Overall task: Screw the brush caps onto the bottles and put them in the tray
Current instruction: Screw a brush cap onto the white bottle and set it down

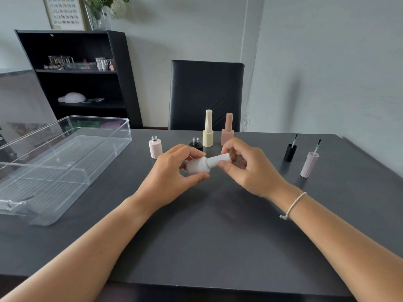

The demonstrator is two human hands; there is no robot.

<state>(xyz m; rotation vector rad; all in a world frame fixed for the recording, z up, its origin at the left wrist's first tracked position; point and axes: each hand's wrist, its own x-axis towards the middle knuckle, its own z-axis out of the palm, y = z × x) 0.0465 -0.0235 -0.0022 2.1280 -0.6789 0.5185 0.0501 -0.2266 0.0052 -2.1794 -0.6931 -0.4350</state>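
While the clear rectangular plastic tray (65, 136) holds no bottles that I can see, I judge the job well short of half done.

Head view, places taken from the tray:
- Right of the tray, above the matte dark grey table (207, 236), the left hand (172, 173) grips the body of a white frosted bottle (198, 166), thumb under, fingers curled over. The bottle lies tilted on its side in the air, neck pointing away from the tray.
- The right hand (246, 168) pinches the white cylindrical brush cap (220, 160) between thumb and fingertips. The cap sits on the neck; I cannot tell whether it is fully tight. I read this as screwing in progress.
- Beyond the hands, further right of the tray: a pale yellow ribbed bottle with tall cap (207, 131) and a dusty pink square bottle with round cap (227, 129), both capped and upright but not trayed.
- Just right of the tray: a pale pink bottle with bare threaded neck (155, 148). Behind the left hand, a small black bottle, neck open (195, 143).
- Far right of the tray: a black cap standing brush-up (290, 151) and a ribbed lilac cap, brush-up (309, 163).

Left to do, as I judge: two cappings, five placements.

Textures: bottles and caps look matte, smooth or fluted; the tray is glossy with a ridged floor and a divider.
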